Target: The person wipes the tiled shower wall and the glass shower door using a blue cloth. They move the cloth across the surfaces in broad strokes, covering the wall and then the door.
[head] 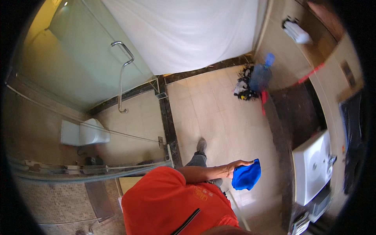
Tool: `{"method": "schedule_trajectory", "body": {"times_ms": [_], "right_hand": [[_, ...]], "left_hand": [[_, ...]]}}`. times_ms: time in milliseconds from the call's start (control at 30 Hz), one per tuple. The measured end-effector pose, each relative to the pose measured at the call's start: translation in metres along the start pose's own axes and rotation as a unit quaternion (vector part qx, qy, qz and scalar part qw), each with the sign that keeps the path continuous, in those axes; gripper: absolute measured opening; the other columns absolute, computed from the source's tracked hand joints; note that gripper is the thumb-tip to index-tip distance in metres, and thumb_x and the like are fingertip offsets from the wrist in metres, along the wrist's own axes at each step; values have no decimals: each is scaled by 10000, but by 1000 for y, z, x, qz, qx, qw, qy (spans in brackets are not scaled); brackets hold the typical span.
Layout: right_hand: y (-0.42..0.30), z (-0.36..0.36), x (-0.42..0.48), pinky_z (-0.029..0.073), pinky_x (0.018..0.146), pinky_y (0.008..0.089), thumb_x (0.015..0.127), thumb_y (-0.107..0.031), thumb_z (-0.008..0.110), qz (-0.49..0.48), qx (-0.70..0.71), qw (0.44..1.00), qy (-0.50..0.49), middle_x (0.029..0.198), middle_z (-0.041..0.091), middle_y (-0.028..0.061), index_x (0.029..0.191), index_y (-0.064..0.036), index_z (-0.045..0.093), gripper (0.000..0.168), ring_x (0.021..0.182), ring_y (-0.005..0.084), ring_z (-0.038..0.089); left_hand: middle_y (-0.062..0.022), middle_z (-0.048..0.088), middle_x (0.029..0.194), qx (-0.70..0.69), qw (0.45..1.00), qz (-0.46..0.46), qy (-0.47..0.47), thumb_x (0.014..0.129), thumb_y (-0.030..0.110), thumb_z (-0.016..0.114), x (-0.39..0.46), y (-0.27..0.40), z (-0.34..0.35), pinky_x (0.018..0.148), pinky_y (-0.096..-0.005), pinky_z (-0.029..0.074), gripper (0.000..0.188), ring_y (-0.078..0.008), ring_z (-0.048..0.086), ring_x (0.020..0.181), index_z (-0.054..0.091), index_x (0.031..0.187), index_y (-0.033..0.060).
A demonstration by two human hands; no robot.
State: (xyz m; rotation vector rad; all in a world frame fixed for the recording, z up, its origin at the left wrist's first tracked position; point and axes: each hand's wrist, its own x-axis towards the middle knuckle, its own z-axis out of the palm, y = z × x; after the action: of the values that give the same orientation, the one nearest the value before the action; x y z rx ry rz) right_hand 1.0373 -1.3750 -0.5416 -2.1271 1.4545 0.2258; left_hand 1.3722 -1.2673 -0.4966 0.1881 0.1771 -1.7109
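My left hand (232, 169) reaches across in front of my orange shirt and grips a bright blue cloth (246, 177) by its near edge. The cloth hangs folded and bunched over the pale tiled floor (217, 123). A small light tab shows near the thumb. My right hand is out of view; only a strip of bare skin shows at the bottom, below the shirt. To the right of the cloth is a white washbasin (311, 167) with a chrome tap (332, 164), set on a dark counter (289, 176).
A translucent blue water bottle (260, 77) stands by a dark, tangled pile (243, 85) near the wall. A white curtain (188, 32) hangs ahead. Left are a glass door with a chrome handle (129, 53) and a toilet (91, 132). A blurred skin-coloured shape (327, 19) shows upper right.
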Motion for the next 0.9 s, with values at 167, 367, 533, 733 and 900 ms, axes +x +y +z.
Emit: {"method": "schedule_trajectory", "body": {"times_ms": [167,367,533,733,900], "right_hand": [[-106,0,85,542,759,532,960,-352,687,-68,-62,993,-77,963,713,212,1175,-35,619,389,851,446,686],[-228,0,203,543,781,532,965,-336,679,-159,-156,956,-190,979,713,222,1120,-18,635,356,874,444,683],[-335,31,297,543,800,532,969,-323,673,-241,-223,910,-255,993,713,230,1074,-4,649,337,894,442,681],[-516,63,464,544,822,531,974,-307,666,-462,-361,774,-239,1010,713,240,1018,13,665,323,918,439,678],[-761,159,509,511,907,563,978,-371,637,-668,-300,649,-203,1109,690,278,1097,16,689,408,1034,482,651]], "left_hand": [[-165,661,1381,-11,995,82,-57,970,593,687,-40,117,-9,1034,-551,533,725,-351,666,1212,560,1447,63],[-161,679,1377,-83,974,207,-34,1011,540,650,-109,229,-6,1016,-573,545,652,-354,695,1174,572,1452,65],[-152,733,1224,-171,933,317,14,983,513,706,-181,269,-12,949,-576,583,542,-353,725,1086,658,1325,95],[-139,735,1255,-209,784,582,61,1008,396,702,-236,267,-75,1080,-528,537,465,-318,716,1131,656,1339,72],[-207,571,1520,-139,688,708,83,993,464,667,-274,258,-80,1167,-604,434,706,-421,588,1347,493,1537,50]]}}
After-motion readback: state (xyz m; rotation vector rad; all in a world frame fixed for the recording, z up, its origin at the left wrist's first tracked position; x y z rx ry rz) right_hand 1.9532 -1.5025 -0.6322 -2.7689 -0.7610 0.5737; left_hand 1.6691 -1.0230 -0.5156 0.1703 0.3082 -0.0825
